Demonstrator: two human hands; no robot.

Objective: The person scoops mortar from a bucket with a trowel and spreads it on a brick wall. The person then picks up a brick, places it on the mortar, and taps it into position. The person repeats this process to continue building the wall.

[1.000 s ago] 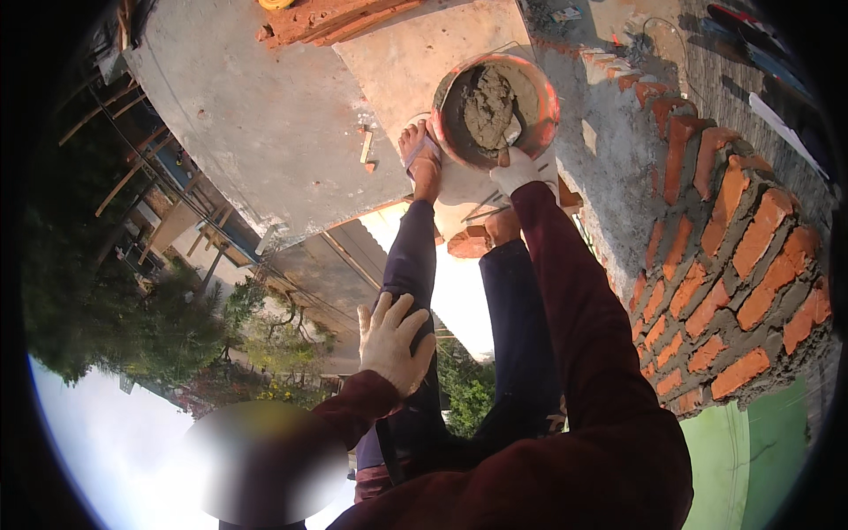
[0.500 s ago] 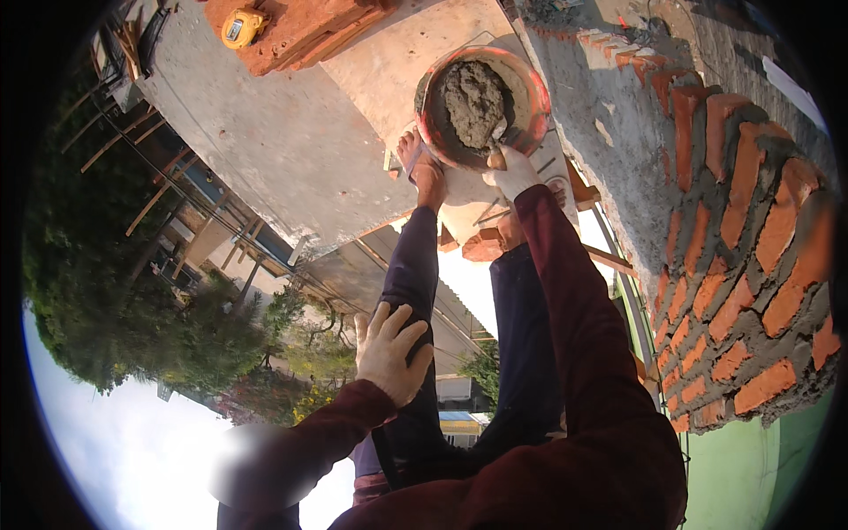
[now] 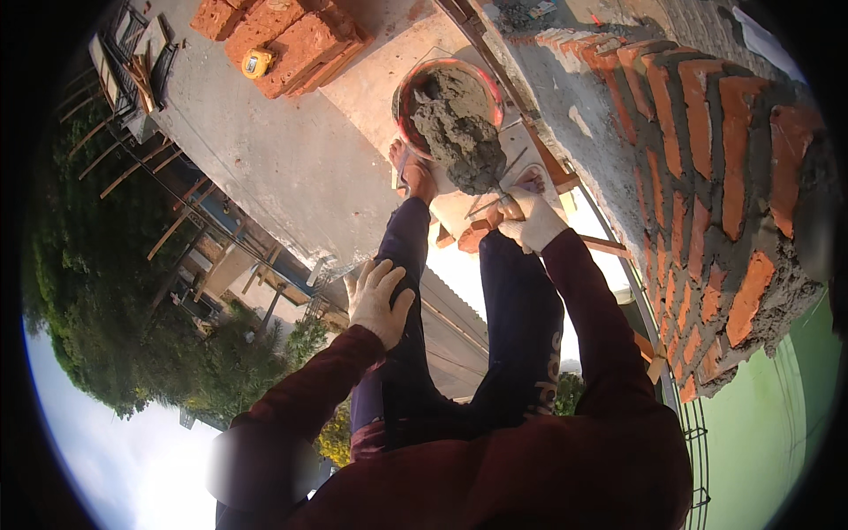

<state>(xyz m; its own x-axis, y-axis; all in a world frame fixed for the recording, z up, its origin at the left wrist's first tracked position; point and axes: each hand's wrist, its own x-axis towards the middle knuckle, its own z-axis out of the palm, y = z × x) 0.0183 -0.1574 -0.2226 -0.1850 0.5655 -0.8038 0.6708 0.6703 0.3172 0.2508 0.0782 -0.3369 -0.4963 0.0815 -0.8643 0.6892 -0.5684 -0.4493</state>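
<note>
Left hand (image 3: 380,303), nearest me and well short of the bucket: no real change. It lay palm down on the left knee (image 3: 405,276), fingers somewhat spread, nothing held.

Right hand (image 3: 533,221), just off the bucket's near right side: here was the change. Half a second earlier it worked close against the bucket's near rim, trowel tip down in the mix. Now it had drawn back from the rim, fingers closed around the handle of the trowel (image 3: 510,208). A thick load of mortar (image 3: 477,168) had come up with it, hiding the blade and reaching over the near rim. I judged the scooping nearly done; whether the load had parted from the heap behind, I could not tell.

The load sat directly ahead of the right hand, slightly to its left, between hand and bucket (image 3: 403,119). The bucket stood just beyond, more mortar inside.

Right of the bucket rose the brick wall (image 3: 733,177), its joints grey with mortar. Beyond the bucket, to its left: stacked bricks (image 3: 305,53), a yellow tape measure (image 3: 258,63) on top.
</note>
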